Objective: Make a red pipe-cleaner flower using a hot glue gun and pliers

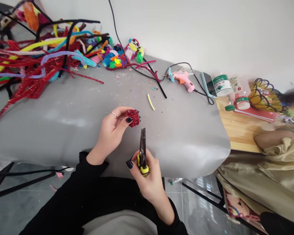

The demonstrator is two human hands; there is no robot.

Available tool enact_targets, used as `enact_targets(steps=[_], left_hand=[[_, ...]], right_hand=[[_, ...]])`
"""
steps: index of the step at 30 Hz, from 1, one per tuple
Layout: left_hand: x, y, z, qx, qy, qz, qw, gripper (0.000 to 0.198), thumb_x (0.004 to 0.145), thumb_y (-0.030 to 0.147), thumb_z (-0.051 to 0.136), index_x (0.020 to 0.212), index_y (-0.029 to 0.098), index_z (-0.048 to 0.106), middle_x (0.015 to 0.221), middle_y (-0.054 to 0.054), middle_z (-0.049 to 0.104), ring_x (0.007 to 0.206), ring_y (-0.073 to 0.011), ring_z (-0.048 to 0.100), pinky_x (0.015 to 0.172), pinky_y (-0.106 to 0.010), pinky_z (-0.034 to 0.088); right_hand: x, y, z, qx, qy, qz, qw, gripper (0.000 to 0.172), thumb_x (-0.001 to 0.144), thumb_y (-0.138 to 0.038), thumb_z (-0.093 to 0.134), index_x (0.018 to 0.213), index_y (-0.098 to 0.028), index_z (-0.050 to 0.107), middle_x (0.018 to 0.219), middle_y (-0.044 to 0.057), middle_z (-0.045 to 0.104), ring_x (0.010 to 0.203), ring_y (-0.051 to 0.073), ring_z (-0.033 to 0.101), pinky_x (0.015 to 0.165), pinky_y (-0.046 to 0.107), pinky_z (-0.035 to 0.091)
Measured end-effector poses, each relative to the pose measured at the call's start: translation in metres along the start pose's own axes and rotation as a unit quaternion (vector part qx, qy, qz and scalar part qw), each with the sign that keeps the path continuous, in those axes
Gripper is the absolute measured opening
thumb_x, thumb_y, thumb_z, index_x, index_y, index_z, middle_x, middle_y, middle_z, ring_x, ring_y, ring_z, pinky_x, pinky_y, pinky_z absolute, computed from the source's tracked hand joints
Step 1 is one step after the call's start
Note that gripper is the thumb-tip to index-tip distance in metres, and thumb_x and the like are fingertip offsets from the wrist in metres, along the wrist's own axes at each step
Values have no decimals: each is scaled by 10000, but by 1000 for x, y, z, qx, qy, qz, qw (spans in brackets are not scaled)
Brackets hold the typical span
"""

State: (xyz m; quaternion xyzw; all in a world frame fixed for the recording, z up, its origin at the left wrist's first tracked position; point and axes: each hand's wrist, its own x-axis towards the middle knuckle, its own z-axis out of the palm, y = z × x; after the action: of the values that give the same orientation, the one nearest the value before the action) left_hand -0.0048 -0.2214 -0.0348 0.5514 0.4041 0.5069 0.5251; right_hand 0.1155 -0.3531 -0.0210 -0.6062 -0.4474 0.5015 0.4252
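Note:
Between the thumb and fingers of my left hand [112,132] is a small red glittery pipe-cleaner piece [133,117], bunched into a rounded shape. My right hand [149,178] is wrapped around a pair of pliers [142,147] with yellow and black handles. The pliers' dark jaws look closed and point away from me, just below and right of the red piece, without touching it. Beyond my hands, a short pale yellow strip [151,102] lies on the grey table cover [186,137].
Loose pipe cleaners [39,62] heap at the left, beside small colourful figures [133,49]. A pink glue gun [183,79] with a black cord lies at the back, near a phone [208,85]. Bottles [221,86] and a wire basket [266,96] stand right, by another person's arm [276,138].

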Motion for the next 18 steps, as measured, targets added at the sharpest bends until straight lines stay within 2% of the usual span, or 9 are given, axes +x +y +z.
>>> enact_targets(steps=[4, 12, 18], left_hand=[[-1, -1, -1, -13, -7, 2, 1000, 403, 905, 575, 713, 1058, 203, 690, 1015, -84, 762, 888, -212, 744, 805, -318, 615], [-4, -4, -3, 0, -26, 25, 999, 307, 949, 487, 695, 1072, 207, 714, 970, -63, 751, 821, -188, 732, 763, -288, 608], [-5, -1, -4, 20, -27, 18, 999, 306, 952, 494, 686, 1063, 210, 720, 992, -72, 754, 835, -198, 732, 747, -291, 607]], right_hand=[[3, 2, 5, -25, 12, 4, 1000, 202, 860, -358, 672, 844, -210, 535, 628, -60, 500, 529, 85, 426, 515, 215, 359], [4, 2, 6, -29, 21, 22, 999, 231, 863, -379, 683, 832, -212, 527, 624, -64, 488, 530, 86, 417, 517, 217, 355], [7, 2, 5, -33, 25, 21, 999, 221, 863, -377, 673, 820, -211, 533, 631, -54, 506, 535, 90, 425, 514, 217, 357]])
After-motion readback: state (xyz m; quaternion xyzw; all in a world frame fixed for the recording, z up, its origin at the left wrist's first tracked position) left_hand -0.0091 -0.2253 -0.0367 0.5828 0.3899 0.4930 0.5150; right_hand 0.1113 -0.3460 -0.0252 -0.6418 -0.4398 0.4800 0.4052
